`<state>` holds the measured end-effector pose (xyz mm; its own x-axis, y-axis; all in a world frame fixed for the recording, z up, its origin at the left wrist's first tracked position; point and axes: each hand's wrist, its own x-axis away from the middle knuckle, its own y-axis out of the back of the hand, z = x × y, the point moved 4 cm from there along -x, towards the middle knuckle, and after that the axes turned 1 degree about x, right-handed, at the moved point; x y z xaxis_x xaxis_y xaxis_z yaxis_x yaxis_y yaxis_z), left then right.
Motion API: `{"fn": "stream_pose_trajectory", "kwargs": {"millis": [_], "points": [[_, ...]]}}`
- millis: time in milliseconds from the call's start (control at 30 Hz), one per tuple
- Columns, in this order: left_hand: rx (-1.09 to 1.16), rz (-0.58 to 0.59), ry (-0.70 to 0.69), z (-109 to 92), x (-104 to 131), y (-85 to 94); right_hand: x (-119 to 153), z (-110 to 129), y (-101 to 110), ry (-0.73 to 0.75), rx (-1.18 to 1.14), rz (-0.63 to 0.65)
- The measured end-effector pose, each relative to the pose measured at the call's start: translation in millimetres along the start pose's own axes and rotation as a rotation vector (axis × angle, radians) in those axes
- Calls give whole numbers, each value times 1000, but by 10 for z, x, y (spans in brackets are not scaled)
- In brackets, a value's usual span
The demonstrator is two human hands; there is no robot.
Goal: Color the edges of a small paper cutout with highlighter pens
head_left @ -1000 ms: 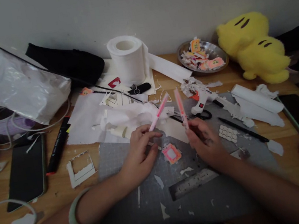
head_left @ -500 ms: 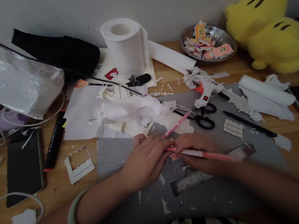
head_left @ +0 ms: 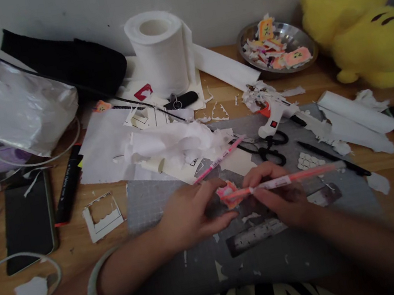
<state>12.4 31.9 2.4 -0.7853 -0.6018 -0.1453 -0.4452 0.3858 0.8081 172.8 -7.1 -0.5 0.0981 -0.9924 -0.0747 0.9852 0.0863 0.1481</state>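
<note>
The table [head_left: 73,245] in front of me is smooth wood, and the cutting mat [head_left: 145,202] on it looks matt. Over by the wall, the bowl [head_left: 307,56] is shiny metal, the bag [head_left: 20,97] glossy, crinkled plastic, the plush toys [head_left: 373,47] fuzzy cloth, the roll [head_left: 162,62] soft matt paper. The ruler [head_left: 258,235] seems scuffed metal; the coral pen [head_left: 277,183] looks like smooth plastic.

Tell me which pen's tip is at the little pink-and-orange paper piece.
The coral pen, in your right hand: its tip overlaps the paper piece. The pink pen slants away beyond your left hand, and the black marker lies farther left.
</note>
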Motion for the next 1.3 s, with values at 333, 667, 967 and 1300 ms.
{"fn": "stream_pose_trajectory", "kwargs": {"millis": [333, 667, 967, 1300], "points": [[-224, 98, 65, 26, -14, -109, -109, -75, 35, -211, 76, -117], [-212, 102, 69, 29, -33, -108, -88, -31, -51, -88, 253, 92], [-221, 110, 67, 26, -27, -108, -69, -10, -45, -61, 314, 65], [-218, 134, 69, 12, -45, -100, -72, -28, -30, -65, 299, 97]]}}
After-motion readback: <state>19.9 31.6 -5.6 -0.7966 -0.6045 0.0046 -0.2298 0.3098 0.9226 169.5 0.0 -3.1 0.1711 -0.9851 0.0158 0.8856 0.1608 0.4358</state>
